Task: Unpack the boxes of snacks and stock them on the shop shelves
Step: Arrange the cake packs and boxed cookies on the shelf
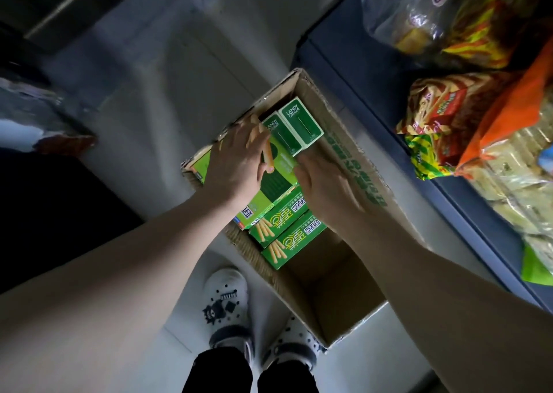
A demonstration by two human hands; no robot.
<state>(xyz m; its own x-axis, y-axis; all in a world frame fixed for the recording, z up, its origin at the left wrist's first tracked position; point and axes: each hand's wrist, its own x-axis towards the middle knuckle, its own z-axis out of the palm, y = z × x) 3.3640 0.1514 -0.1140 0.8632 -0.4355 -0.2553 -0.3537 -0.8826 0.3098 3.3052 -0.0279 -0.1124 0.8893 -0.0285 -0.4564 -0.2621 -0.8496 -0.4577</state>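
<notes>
An open cardboard carton (354, 168) stands on the floor in front of my feet. Inside it lie several green snack boxes (288, 223) printed with biscuit sticks, and two dark green ones (302, 126) stand on end at the far side. My left hand (236, 165) reaches into the carton and grips a flat green box (278, 177), thumb laid on its face and fingers down its left side. My right hand (324, 186) is beside it, its fingertips touching that box's right edge below the upright pair. The near end of the carton shows its bare bottom (326, 276).
A dark blue shelf (374, 72) runs along the right, close against the carton, loaded with snack bags (454, 114) and a clear bag (434, 18). My white clogs (229, 300) stand at the carton's near left corner. Pale floor (167, 72) lies to the left, beside a dark object.
</notes>
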